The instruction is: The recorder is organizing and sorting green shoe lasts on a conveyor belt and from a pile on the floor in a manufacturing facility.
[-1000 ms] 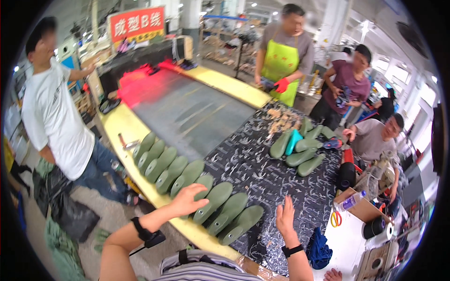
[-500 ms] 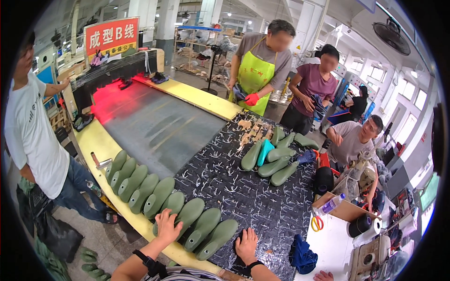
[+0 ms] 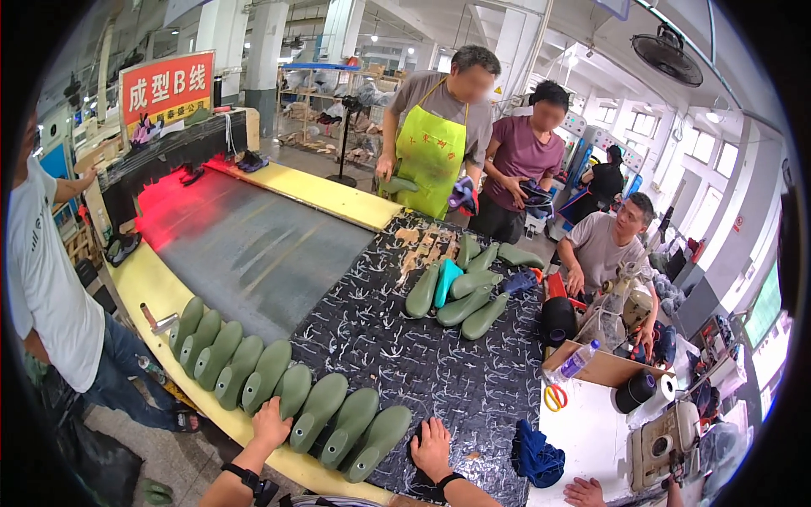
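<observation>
A row of green shoe lasts [image 3: 321, 406] leans along the yellow edge of the table at the near left. My left hand [image 3: 270, 427] is closed around the lower end of one green last [image 3: 293, 389] in the row; its fingertips are partly hidden. To the right of the row my right hand [image 3: 432, 448] lies flat on the black patterned table cover [image 3: 372, 329], fingers stretched out and holding nothing. Farther off on the cover lies a group of green lasts [image 3: 465, 308] with a turquoise last [image 3: 448, 283] among them.
A conveyor belt [image 3: 270, 253] runs off at the far left. Right of the cover are scissors [image 3: 555, 398], dark blue cloth [image 3: 538, 456], a bottle [image 3: 579, 359] and thread cones [image 3: 635, 392]. Another person's hand [image 3: 585, 492] rests at the lower right. Co-workers [image 3: 432, 139] stand around the table.
The view has swung right, so the scene sits farther left. My left hand's fingers have closed on the last. The aproned co-worker now holds a green last apart from a shoe.
</observation>
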Tool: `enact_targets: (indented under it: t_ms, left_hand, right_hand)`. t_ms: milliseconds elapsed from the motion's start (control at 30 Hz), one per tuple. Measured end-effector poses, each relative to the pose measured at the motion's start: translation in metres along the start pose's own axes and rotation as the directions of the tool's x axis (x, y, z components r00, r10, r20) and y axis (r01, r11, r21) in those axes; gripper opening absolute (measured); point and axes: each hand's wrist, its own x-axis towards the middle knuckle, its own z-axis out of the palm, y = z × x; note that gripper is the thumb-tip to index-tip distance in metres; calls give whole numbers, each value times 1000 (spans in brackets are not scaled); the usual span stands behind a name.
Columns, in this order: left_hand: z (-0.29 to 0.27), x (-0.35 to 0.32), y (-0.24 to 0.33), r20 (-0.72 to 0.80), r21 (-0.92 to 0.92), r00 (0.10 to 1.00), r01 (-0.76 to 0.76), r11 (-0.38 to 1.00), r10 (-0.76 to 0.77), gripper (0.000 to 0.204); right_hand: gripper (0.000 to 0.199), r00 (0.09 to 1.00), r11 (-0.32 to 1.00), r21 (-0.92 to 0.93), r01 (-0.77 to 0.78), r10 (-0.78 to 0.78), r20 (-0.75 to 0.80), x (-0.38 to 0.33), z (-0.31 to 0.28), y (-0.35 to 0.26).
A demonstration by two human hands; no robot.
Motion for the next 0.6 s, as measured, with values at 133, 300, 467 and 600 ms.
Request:
enact_targets:
  t_ms: [133, 300, 467, 600]
  left_hand:
    - [1, -5, -1, -43, -15, 999, 14, 1000, -14, 63]
    - [3, -5, -2, -55, -13, 998, 11, 1000, -12, 62]
    - [12, -10, -11, -116, -58, 992, 43, 997, -49, 57]
    - [15, -13, -10, -121, 6, 990, 81, 997, -79, 51]
  right_hand:
    - [45, 1000, 1000, 12, 7, -7, -6, -3, 0, 0]
    - [44, 999, 1000, 8, 22, -22, -39, -4, 1, 2]
    - [47, 999, 999, 25, 37, -36, -14, -3, 4, 0]
    - [48, 999, 999, -4, 36, -36, -40, -6, 7, 2]
